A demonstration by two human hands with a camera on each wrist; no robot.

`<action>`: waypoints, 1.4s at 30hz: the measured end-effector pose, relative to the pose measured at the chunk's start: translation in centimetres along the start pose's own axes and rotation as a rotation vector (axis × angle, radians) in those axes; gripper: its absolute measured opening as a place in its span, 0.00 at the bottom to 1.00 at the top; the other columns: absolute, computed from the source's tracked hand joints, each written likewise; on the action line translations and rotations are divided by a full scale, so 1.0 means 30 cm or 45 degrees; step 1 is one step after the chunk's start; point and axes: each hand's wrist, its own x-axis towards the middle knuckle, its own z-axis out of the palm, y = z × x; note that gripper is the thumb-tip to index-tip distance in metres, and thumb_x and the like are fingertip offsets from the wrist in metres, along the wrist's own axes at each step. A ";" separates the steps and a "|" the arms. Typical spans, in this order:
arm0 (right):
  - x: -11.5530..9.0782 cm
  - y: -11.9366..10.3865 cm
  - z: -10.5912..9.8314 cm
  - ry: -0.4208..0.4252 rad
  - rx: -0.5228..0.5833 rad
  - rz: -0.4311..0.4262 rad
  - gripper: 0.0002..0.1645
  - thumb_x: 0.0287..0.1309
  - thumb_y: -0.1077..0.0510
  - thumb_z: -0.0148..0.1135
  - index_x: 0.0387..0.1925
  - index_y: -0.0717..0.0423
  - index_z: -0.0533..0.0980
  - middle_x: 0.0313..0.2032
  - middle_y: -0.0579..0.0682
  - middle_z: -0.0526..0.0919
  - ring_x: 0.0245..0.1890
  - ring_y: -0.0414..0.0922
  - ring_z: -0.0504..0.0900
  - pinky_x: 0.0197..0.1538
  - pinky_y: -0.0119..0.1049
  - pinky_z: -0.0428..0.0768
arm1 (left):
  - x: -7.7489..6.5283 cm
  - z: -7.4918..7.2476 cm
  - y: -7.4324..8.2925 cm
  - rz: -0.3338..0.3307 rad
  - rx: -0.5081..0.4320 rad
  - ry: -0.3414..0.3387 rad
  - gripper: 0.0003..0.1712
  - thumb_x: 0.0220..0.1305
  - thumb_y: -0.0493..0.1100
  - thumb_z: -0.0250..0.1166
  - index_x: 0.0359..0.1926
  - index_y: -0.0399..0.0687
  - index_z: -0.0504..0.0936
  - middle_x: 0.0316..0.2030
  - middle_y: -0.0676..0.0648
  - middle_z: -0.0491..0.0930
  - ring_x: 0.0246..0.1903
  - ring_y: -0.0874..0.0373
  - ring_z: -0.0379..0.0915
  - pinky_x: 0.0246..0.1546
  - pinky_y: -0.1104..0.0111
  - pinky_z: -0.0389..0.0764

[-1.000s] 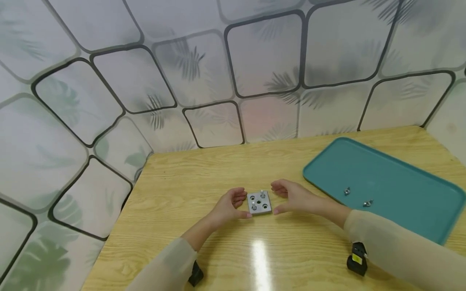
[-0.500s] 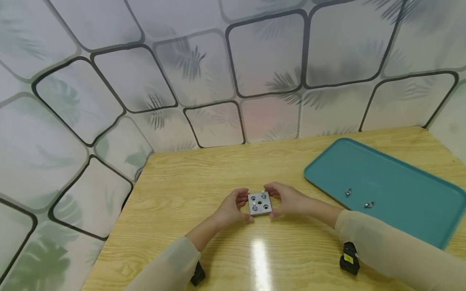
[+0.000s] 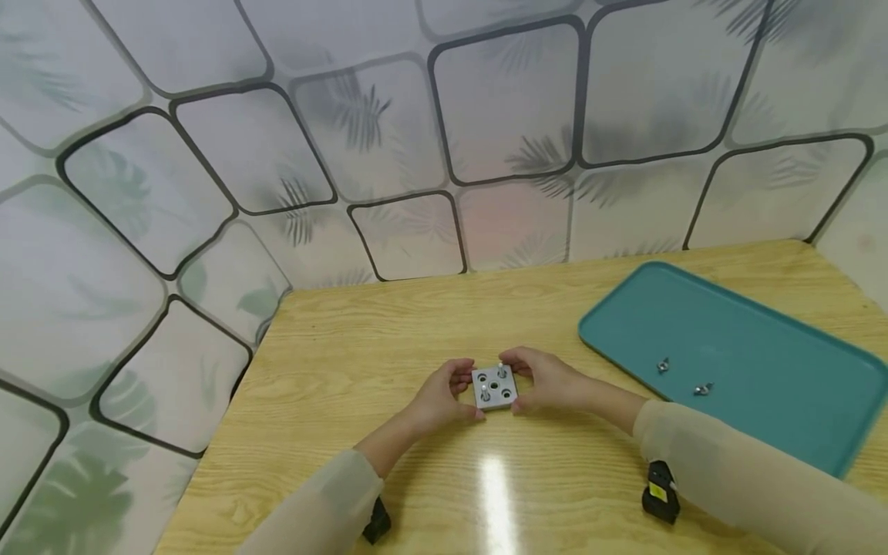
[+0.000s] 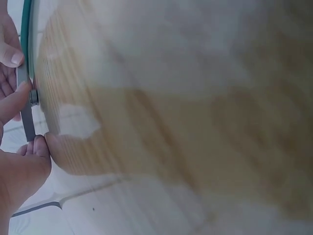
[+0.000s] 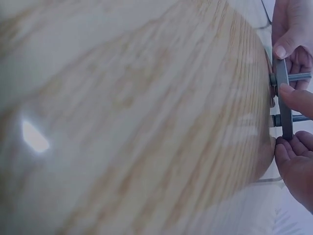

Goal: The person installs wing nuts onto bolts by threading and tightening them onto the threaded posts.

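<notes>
With my left hand (image 3: 437, 395) and right hand (image 3: 551, 383) I grip a square metal plate (image 3: 496, 388) from its two sides, thumbs at the near corners, fingers curled at the far ones. In the head view a second ago, my right hand stood clear of the plate with a gap between; half a second ago it had reached the edge, and now it sits in slightly closer. My left hand has barely shifted, and the plate is in nearly the same spot over the middle of the bench (image 3: 368, 331), two bolts (image 3: 485, 394) (image 3: 502, 371) standing up through it. To my right, the teal tray (image 3: 756, 347) and the two wing nuts (image 3: 663, 365) (image 3: 703, 389) on it are where they were.

From my left wrist, the plate shows edge-on, my left thumb against its face and my fingertips at its lower end in the picture.

From my right wrist, my right thumb and fingers pinch it likewise, and the bolt heads (image 5: 276, 120) poke out on the bench side. I cannot tell whether they touch the wood.
</notes>
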 end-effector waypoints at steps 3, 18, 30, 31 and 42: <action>0.000 -0.002 0.001 0.003 -0.003 0.010 0.46 0.39 0.64 0.76 0.61 0.70 0.64 0.60 0.65 0.70 0.59 0.58 0.71 0.63 0.49 0.68 | -0.002 -0.003 0.001 0.000 -0.001 -0.005 0.47 0.42 0.27 0.74 0.65 0.34 0.61 0.58 0.40 0.69 0.59 0.49 0.65 0.63 0.60 0.65; -0.031 0.001 -0.015 0.010 -0.040 0.040 0.45 0.37 0.62 0.77 0.59 0.67 0.67 0.59 0.63 0.72 0.57 0.57 0.73 0.62 0.49 0.69 | -0.008 0.015 0.021 -0.018 0.067 -0.052 0.46 0.44 0.30 0.75 0.64 0.38 0.63 0.56 0.43 0.70 0.58 0.51 0.67 0.63 0.62 0.66; -0.076 0.015 -0.036 -0.010 -0.038 0.036 0.47 0.37 0.61 0.77 0.60 0.69 0.65 0.59 0.65 0.71 0.56 0.57 0.73 0.60 0.49 0.70 | -0.011 0.051 0.043 -0.007 0.170 -0.086 0.46 0.43 0.33 0.76 0.64 0.38 0.64 0.56 0.44 0.71 0.57 0.52 0.68 0.61 0.63 0.67; -0.079 0.015 -0.037 -0.011 -0.041 0.035 0.47 0.37 0.61 0.77 0.60 0.68 0.65 0.59 0.64 0.71 0.56 0.57 0.73 0.60 0.50 0.70 | -0.011 0.053 0.045 -0.008 0.179 -0.087 0.46 0.44 0.33 0.76 0.64 0.38 0.64 0.56 0.44 0.71 0.57 0.52 0.68 0.61 0.63 0.67; -0.108 0.026 -0.048 -0.015 -0.074 0.046 0.46 0.38 0.59 0.77 0.60 0.67 0.66 0.59 0.63 0.71 0.57 0.57 0.73 0.60 0.50 0.70 | -0.004 0.072 0.055 0.002 0.177 -0.122 0.43 0.44 0.33 0.76 0.62 0.38 0.66 0.55 0.44 0.72 0.56 0.52 0.68 0.61 0.62 0.67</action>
